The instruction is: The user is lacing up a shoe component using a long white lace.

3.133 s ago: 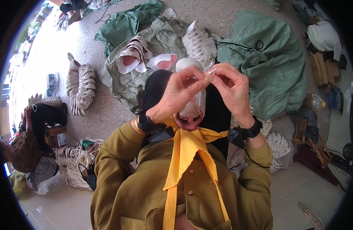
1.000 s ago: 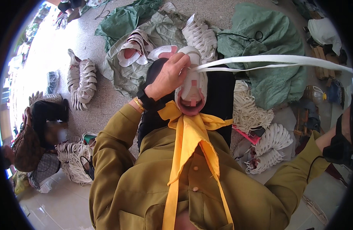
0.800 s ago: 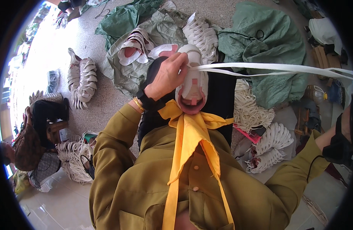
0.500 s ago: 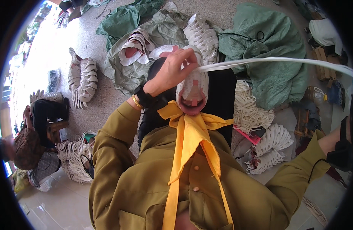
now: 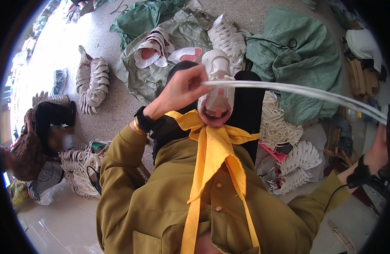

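1. White lace (image 5: 284, 86) stretches rightward over a pink-lined white shoe (image 5: 216, 99) lying on the lap (image 5: 249, 108), the left hand's (image 5: 182, 87) fingers clamped on it.
2. Right hand (image 5: 376, 148), at the right edge: finger state cannot be told.
3. Shoe appears not fully laced: long strands run outside it; any threading is unclear.

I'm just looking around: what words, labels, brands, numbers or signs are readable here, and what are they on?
None that can be read.
Shoe upper, white lace: no legible lettering.
Olive shirt, yellow scarf: no lettering visible.
Green sack: no legible print.
Clear container at the right: too small to tell whether it bears any.
Far left edge: too glaring and blurred to read.
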A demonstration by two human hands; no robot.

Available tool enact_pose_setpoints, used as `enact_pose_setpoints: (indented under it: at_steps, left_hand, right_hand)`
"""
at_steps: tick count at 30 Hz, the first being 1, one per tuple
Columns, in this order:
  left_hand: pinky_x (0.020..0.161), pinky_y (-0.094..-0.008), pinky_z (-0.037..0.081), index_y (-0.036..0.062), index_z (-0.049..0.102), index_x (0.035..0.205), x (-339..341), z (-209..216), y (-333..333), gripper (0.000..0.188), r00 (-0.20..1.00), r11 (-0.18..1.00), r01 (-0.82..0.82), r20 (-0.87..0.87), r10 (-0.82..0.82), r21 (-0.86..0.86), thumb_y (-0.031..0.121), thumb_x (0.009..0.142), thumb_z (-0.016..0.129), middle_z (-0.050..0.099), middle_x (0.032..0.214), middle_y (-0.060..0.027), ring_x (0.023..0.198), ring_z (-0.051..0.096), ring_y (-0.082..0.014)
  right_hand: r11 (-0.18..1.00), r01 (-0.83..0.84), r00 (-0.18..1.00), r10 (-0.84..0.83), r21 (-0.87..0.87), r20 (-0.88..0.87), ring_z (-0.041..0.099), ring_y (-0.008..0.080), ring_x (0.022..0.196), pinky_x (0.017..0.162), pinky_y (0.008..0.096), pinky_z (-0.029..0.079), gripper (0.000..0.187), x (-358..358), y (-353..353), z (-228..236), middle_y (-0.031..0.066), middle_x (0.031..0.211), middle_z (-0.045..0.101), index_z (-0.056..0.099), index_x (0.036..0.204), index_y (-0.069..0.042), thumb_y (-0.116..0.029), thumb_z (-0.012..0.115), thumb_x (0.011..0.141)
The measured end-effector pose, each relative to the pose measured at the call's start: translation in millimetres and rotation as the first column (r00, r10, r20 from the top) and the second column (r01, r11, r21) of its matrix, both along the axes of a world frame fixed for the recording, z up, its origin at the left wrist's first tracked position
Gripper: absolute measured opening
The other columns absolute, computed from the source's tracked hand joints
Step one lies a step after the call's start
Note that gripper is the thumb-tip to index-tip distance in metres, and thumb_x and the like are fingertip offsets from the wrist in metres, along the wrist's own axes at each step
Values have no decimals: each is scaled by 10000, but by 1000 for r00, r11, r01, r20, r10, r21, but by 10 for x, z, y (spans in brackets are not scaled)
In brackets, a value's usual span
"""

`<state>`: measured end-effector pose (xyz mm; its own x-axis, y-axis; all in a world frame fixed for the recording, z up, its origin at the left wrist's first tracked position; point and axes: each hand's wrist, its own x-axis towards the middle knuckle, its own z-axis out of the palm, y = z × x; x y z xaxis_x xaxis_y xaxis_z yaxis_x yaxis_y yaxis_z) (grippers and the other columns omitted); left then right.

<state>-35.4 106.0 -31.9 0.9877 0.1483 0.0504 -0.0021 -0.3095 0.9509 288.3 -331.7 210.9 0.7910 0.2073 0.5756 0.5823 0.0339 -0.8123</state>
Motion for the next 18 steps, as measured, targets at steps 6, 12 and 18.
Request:
enact_pose_setpoints:
  at_steps: [6, 12, 18]
  left_hand:
    - [641, -197, 387, 59, 563, 898, -575, -194, 246, 187, 951, 966, -142, -300, 72, -217, 120, 985, 717, 530, 834, 67, 755, 485, -9]
    - [527, -244, 374, 49, 610, 833, -841, -266, 493, 432, 785, 875, -473, -500, 366, -103, 428, 1039, 627, 473, 642, 66, 575, 468, -41]
    - [578, -378, 450, 5, 593, 854, -972, -470, 631, 290, 869, 591, -332, -6, 495, 735, 241, 901, 756, 591, 730, -126, 590, 563, -271]
  right_hand:
    - [682, -278, 847, -157, -676, -508, 552, 28, 628, 560, 194, 474, 269, -328, 136, -1341, 40, 1015, 718, 695, 1235, -13, -147, 680, 1001]
    - [764, -454, 802, 128, -458, -583, 661, 65, 744, 655, 219, 543, 245, -1096, 1386, -2375, 32, 990, 746, 716, 1176, -18, -97, 757, 947]
    - [730, -464, 886, 378, -502, -269, 699, 118, 729, 660, 249, 564, 215, -1486, 2257, -2738, 84, 856, 736, 709, 1033, 7, -60, 812, 856]
